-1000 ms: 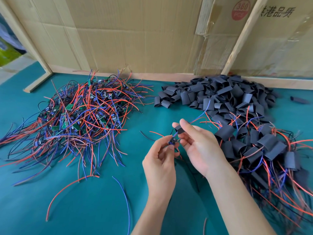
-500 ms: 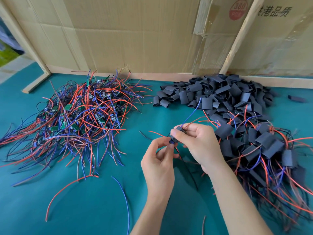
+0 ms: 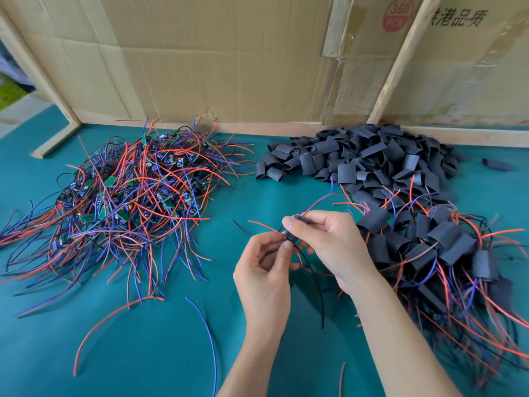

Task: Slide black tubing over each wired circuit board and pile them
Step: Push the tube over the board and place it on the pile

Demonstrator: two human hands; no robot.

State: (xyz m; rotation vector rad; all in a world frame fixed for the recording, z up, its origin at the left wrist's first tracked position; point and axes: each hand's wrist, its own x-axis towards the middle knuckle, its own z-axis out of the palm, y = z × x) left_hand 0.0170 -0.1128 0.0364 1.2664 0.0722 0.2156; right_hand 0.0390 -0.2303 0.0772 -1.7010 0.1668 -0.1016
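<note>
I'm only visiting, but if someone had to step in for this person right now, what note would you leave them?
Left hand pinches the wired board's lower end; right hand grips the black tube going over it, above the green table.
Bare boards: heap on the left. Empty tubes: heap at the back right.
Done: sleeved pile on the right.
Left: seat this tube, add it there, then work through the bare heap.

On the table [image 3: 171, 353] I see bare boards [image 3: 126, 202] piled at left, loose tubing [image 3: 372, 156] at rear right, and sleeved boards [image 3: 446, 253] in front of that tubing. Both hands [image 3: 300, 253] work between the piles. Cardboard [image 3: 229, 58] stands behind.
</note>
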